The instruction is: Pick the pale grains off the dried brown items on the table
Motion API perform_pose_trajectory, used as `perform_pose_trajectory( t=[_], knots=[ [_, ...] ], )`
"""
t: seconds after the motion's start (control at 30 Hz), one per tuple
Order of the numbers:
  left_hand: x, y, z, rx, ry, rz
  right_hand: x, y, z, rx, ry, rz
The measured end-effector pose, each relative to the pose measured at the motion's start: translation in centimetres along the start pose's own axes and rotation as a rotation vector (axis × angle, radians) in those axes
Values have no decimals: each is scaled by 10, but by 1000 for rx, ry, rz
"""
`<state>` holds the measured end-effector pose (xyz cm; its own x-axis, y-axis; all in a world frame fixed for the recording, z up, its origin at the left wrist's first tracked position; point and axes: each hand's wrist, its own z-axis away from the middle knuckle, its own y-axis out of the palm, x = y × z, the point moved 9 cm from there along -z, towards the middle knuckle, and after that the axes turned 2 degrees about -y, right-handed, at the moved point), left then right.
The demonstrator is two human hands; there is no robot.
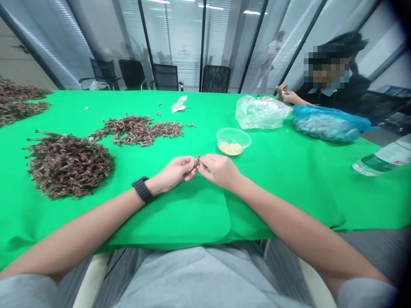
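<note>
Far left of a small clear plastic tub (233, 142) of pale grains, a rounded heap of dark brown dried twiggy stems (66, 164) and a looser brown scatter of stems (138, 129) lie on a bright green cloth (289, 192). Just left of the tub and lower in view, the left hand (175, 169), with a black-strapped watch (142, 189) on its wrist, and the right hand (220, 170) curl inward, both pinching a small brown sprig (197, 162) between their fingertips. Right of the tub sit a crumpled clear plastic bag (260, 112) and a full blue plastic bag (326, 123).

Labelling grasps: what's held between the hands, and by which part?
The left hand and right hand pinch one small dried brown sprig between their fingertips; the fingers hide which part of it is gripped.
</note>
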<state>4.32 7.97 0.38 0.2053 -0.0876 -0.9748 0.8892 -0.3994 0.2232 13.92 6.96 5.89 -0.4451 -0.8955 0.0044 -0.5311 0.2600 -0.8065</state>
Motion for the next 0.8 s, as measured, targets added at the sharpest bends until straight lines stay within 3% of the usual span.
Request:
perform_pose_trajectory(
  t=[0.23,0.53,0.8],
  knots=[
    [-1,0,2,-5,19,-60,9,-3,3,-83,-100,101],
    [-1,2,2,17,24,-101,10,-1,4,-61,-119,57],
    [-6,2,1,65,55,-141,5,-6,1,-69,-26,-274]
  ],
)
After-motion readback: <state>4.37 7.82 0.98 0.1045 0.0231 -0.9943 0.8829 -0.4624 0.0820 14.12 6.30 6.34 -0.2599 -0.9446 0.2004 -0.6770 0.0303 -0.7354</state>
